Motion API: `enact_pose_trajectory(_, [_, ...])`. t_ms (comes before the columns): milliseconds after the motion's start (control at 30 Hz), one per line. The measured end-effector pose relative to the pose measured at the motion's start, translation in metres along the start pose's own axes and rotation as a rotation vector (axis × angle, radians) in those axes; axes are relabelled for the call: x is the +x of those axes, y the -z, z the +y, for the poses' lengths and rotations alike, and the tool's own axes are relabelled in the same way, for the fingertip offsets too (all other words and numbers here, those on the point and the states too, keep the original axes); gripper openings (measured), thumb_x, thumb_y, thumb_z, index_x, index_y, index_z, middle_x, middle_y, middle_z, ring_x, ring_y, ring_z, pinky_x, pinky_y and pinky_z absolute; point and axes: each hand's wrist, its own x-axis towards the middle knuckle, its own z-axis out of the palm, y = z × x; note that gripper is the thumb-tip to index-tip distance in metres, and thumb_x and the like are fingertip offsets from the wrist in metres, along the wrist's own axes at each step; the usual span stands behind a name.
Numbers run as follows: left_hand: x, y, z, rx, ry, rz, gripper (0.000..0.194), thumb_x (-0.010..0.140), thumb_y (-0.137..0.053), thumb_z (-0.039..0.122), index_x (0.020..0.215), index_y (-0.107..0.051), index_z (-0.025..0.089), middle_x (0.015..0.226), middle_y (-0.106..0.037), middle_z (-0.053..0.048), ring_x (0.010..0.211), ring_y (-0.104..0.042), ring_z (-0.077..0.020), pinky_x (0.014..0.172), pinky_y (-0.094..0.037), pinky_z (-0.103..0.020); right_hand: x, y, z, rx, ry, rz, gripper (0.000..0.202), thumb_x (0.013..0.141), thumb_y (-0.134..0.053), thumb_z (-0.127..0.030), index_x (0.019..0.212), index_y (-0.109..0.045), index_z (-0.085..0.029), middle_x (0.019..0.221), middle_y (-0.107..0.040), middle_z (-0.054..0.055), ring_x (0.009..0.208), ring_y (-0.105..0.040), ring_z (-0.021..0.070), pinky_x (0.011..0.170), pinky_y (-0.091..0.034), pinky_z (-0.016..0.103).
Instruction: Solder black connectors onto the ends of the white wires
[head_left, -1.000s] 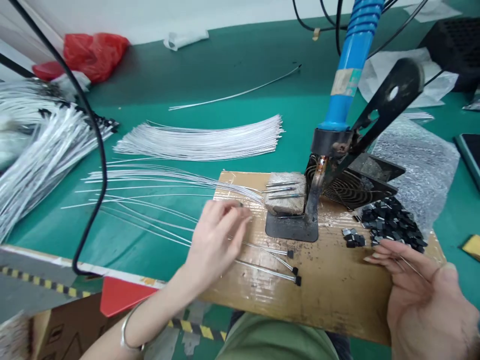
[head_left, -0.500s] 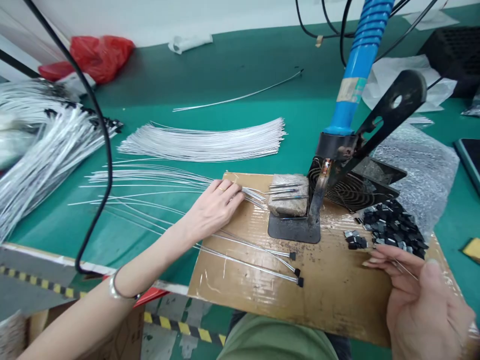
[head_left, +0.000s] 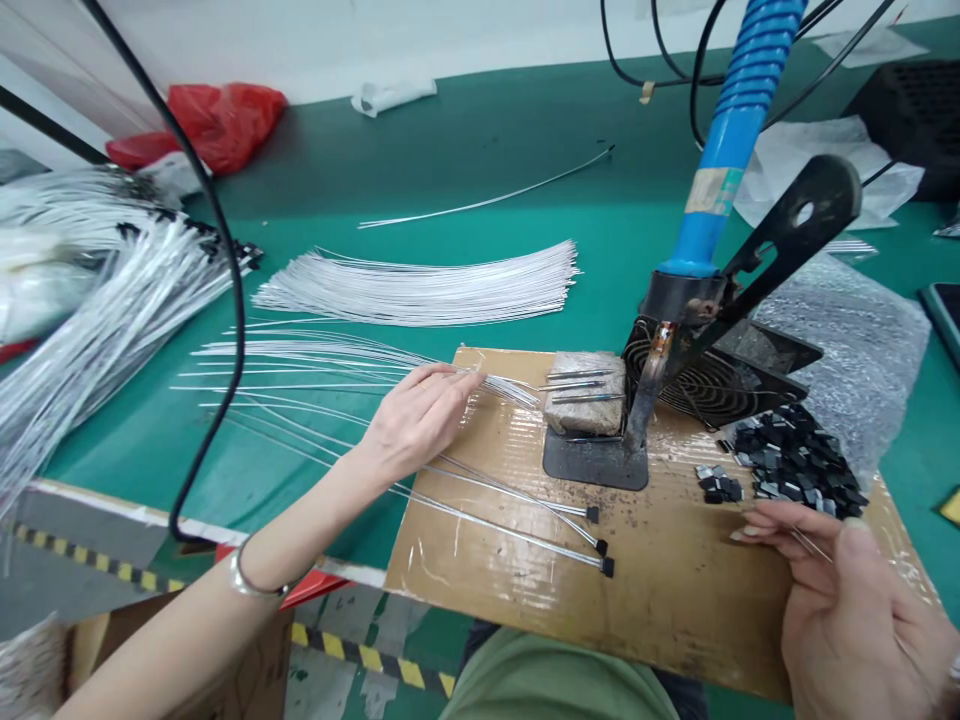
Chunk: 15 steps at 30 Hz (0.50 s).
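My left hand [head_left: 420,415] lies over a loose row of white wires [head_left: 330,352], fingers together and closed on some near their right ends. Those ends point toward a grey block [head_left: 581,410] with several thin dark-tipped wires across it. My right hand [head_left: 855,590] is closed on a thin metallic strand [head_left: 810,545] whose kind I cannot make out; it is beside a pile of small black connectors [head_left: 799,460]. A few black connectors [head_left: 720,484] lie apart from that pile. Below my left hand, white wires end in black connectors [head_left: 606,566] on the cardboard [head_left: 525,600].
A blue-handled soldering iron [head_left: 712,190] stands clamped over the block, near a black fan grille [head_left: 675,370]. Behind lies a thick bundle of white wires [head_left: 420,285]. Finished-looking bundles [head_left: 150,310] lie left. A black cable [head_left: 229,260] hangs in front. Bubble wrap [head_left: 862,340] is right.
The view has shifted slightly, moving everything a little to the right. My left fingers have drawn closer together over the wires. My right hand keeps its hold beside the connectors.
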Motion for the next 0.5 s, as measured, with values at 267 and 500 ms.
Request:
enact_pose_trajectory(267, [-0.004, 0.008, 0.014, -0.094, -0.023, 0.128, 0.03, 0.093, -0.061, 0.003, 0.113, -0.073, 0.023, 0.097, -0.082, -0.007, 0.086, -0.078, -0.0207, 0.083, -0.065, -0.038, -0.005, -0.003, -0.005, -0.013, -0.009, 0.009, 0.032, 0.091, -0.072, -0.043, 0.072, -0.079, -0.017, 0.078, -0.077, 0.01, 0.064, -0.068, 0.0232, 0.063, -0.053, 0.042])
enact_pose_trajectory(500, [-0.01, 0.0, 0.02, -0.095, 0.028, 0.122, 0.026, 0.095, -0.06, 0.007, 0.109, -0.075, 0.024, 0.098, -0.083, -0.006, 0.087, -0.078, -0.0209, 0.088, -0.067, -0.042, -0.015, 0.0, -0.006, -0.174, -0.06, -0.086, 0.042, 0.097, -0.063, -0.053, 0.082, -0.078, -0.016, 0.088, -0.078, 0.01, 0.074, -0.07, 0.0249, 0.079, -0.054, 0.045])
